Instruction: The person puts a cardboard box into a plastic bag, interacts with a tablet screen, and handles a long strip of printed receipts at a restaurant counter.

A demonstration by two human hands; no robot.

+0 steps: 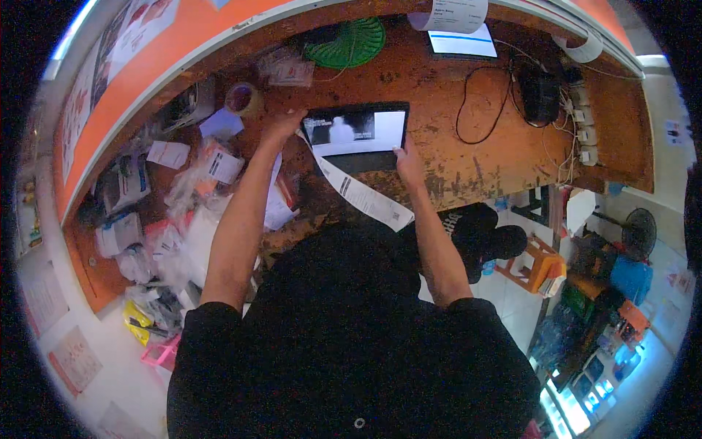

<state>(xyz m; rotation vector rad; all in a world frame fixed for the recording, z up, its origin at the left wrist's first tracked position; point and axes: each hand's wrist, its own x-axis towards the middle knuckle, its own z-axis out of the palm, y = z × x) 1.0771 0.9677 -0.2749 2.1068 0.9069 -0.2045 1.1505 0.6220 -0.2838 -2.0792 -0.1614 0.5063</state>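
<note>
Between my two hands is a black tablet point(355, 130) with its screen lit, over the worn wooden desk. My left hand point(289, 123) grips its upper left corner, along with the end of a long printed paper strip point(364, 198). The strip hangs down to the right, below the tablet and towards my right forearm. My right hand point(406, 160) holds the tablet's lower right corner, the thumb on its front edge. A dark surface shows just under the tablet's lower edge; whether it is a stand or a case, I cannot tell.
Left on the desk point(433, 181) lie a roll of tape point(241, 97), papers and plastic-wrapped parcels point(123, 184). At the back are a green woven tray point(351, 44) and a second lit screen point(462, 43). To the right, cables run by a black device point(539, 94). An orange stool point(532, 265) stands beyond.
</note>
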